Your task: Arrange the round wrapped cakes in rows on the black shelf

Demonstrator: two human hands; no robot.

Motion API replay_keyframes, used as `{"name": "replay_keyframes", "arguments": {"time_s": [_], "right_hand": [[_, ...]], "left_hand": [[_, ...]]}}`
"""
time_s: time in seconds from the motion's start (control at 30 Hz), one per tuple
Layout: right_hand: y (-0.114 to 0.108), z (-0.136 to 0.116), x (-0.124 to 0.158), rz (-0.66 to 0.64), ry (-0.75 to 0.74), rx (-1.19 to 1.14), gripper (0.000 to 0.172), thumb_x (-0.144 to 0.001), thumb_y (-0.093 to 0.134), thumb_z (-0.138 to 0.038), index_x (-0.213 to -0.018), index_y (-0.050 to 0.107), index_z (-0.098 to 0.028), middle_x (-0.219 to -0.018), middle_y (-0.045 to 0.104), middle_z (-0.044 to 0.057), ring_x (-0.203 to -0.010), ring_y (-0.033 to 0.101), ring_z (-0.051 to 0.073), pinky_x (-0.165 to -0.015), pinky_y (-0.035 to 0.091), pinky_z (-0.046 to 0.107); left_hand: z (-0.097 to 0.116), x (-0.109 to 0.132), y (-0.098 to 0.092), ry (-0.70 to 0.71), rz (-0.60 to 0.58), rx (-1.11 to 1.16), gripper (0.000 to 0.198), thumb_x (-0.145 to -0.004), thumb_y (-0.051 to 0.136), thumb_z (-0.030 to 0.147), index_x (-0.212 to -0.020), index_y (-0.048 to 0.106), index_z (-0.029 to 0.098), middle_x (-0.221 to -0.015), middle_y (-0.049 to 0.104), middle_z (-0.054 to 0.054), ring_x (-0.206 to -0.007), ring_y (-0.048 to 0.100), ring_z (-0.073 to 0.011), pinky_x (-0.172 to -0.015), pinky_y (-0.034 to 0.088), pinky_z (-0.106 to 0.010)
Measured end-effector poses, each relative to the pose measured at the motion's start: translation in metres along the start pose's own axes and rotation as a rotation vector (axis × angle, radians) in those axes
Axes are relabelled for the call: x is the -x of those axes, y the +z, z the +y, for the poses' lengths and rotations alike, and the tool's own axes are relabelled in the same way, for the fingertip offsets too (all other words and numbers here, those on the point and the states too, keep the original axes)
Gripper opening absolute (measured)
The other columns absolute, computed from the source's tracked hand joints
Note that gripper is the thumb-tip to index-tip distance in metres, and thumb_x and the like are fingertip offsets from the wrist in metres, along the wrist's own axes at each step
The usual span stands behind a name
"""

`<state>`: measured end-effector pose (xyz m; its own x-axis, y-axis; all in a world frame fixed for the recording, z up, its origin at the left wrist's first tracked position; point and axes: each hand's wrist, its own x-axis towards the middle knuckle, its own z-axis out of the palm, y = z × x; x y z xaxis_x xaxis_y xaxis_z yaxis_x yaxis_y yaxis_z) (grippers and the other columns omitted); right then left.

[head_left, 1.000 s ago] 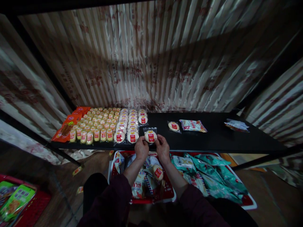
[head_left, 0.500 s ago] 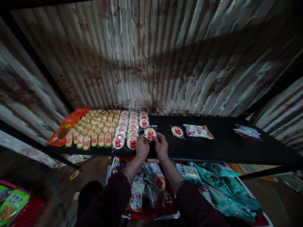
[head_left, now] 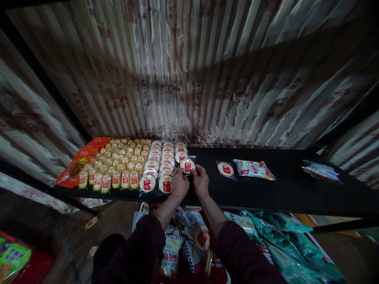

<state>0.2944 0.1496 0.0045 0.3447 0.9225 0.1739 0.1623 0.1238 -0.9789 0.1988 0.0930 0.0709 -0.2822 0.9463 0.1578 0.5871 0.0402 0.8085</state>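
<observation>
Between my two hands is a round white rice cracker [head_left: 187,166] in a clear wrapper with a red label. My left hand [head_left: 180,183] pinches its lower left edge, and my right hand [head_left: 201,180] pinches the right edge. The packet overlaps the front of a short row of wrapped rice crackers [head_left: 181,150]. Left of it run two longer rows of the same crackers [head_left: 147,183]. A single wrapped cracker [head_left: 225,169] lies flat to the right of my right hand.
Yellow wrapped rolls [head_left: 116,179] and orange bags [head_left: 74,169] fill the left of the black shelf [head_left: 284,193]. A white snack bag [head_left: 254,169] and a shiny packet [head_left: 321,171] lie at right. Below are snack bags [head_left: 172,252] and green bags [head_left: 290,248] in a red-and-white container.
The held rice cracker has moved slightly back against the short row, both hands still on it. My view has shifted a little.
</observation>
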Motion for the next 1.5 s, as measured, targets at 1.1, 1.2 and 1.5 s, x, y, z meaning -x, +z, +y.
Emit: {"name": "replay_keyframes", "arguments": {"time_s": [1.1, 1.2, 1.5], "right_hand": [[0.027, 0.007, -0.022, -0.056, -0.142, 0.285, 0.031, -0.073, 0.051, -0.037, -0.095, 0.063, -0.018, -0.095, 0.067, 0.01, -0.087, 0.06, 0.023, -0.085, 0.046, 0.039], [0.026, 0.011, -0.024, -0.057, -0.184, 0.372, 0.033, -0.074, 0.051, -0.035, -0.097, 0.064, -0.017, -0.1, 0.066, 0.012, -0.092, 0.058, 0.024, -0.088, 0.043, 0.04], [0.023, 0.016, -0.029, -0.131, -0.156, 0.379, 0.033, -0.075, 0.05, -0.035, -0.101, 0.065, -0.021, -0.099, 0.068, 0.007, -0.086, 0.061, 0.021, -0.085, 0.046, 0.038]], "left_hand": [[-0.022, -0.016, 0.029, 0.075, -0.179, -0.088, 0.055, -0.076, 0.038, 0.003, -0.13, 0.048, 0.004, -0.141, 0.042, -0.019, -0.139, 0.027, -0.024, -0.116, 0.021, -0.039], [-0.024, -0.015, 0.031, 0.071, -0.175, -0.07, 0.055, -0.076, 0.039, 0.005, -0.131, 0.048, 0.006, -0.141, 0.043, -0.017, -0.139, 0.027, -0.0234, -0.116, 0.019, -0.038], [-0.028, -0.02, 0.04, 0.048, -0.157, -0.057, 0.053, -0.078, 0.038, 0.006, -0.13, 0.047, 0.003, -0.141, 0.042, -0.02, -0.139, 0.026, -0.0243, -0.116, 0.02, -0.039]]}}
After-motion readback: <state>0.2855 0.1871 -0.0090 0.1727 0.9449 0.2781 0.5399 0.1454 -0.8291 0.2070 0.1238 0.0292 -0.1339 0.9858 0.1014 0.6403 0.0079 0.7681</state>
